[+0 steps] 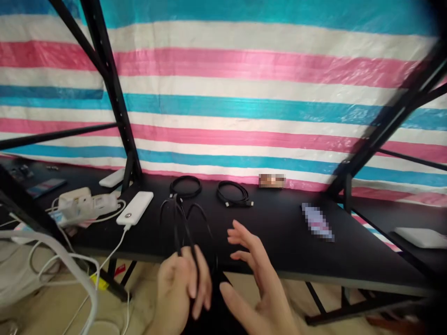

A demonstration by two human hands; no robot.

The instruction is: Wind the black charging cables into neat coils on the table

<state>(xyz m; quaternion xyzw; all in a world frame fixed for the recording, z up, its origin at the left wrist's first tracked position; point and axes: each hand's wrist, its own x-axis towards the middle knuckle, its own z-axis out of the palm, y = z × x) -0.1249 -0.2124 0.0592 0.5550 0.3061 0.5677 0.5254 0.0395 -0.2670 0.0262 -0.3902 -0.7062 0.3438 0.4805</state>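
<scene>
A loose black cable (186,218) runs up from my left hand (183,281) over the front of the black shelf, partly blurred. My left fingers are closed around it. To its right, my right hand (256,279) is held up with fingers and thumb apart, and nothing is in it. Beyond my hands, two coiled black cables lie on the shelf: a left coil (199,186) and a right coil (232,184) with its plugs toward me. The far end of the held cable lies close to the left coil.
A white power bank (136,208) with a white cord lies left on the black shelf (279,232). Further left are a power strip (87,204) and tangled white cords. Black metal posts (115,93) rise at both sides. Striped sheeting (244,107) hangs behind. Two blurred-out items lie right.
</scene>
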